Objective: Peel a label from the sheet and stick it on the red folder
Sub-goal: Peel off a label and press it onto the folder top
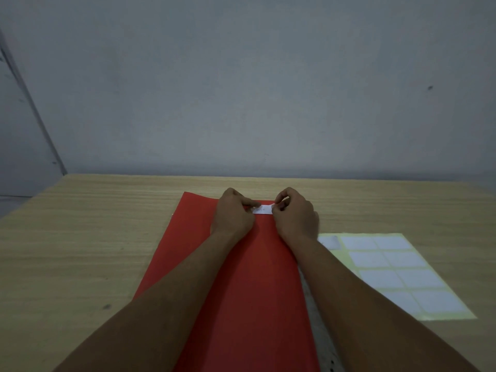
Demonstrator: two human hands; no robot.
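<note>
Two bare forearms are reaching forward from the bottom edge of the view, lying over the red folder (241,291), which is lying flat on the wooden table (80,237) with its far end pointing toward the grey wall (241,76). Near the far end of the folder, a small white label (264,209) is lying on the red surface, between the two hands. The left hand (233,213) is curled, and its index finger is stretching out and pressing down on the left end of the label. The right hand (295,213) is holding the right end of the label – the thumb and the index finger are closed together on it, and the other fingers are folded. Some faint writing is showing on the label, but it is too small to read. The label sheet (397,275) is lying flat on the table just right of the folder, beside the right forearm – it is pale yellow with rows of white labels. At its far left corner one place is looking grey and not white
</note>
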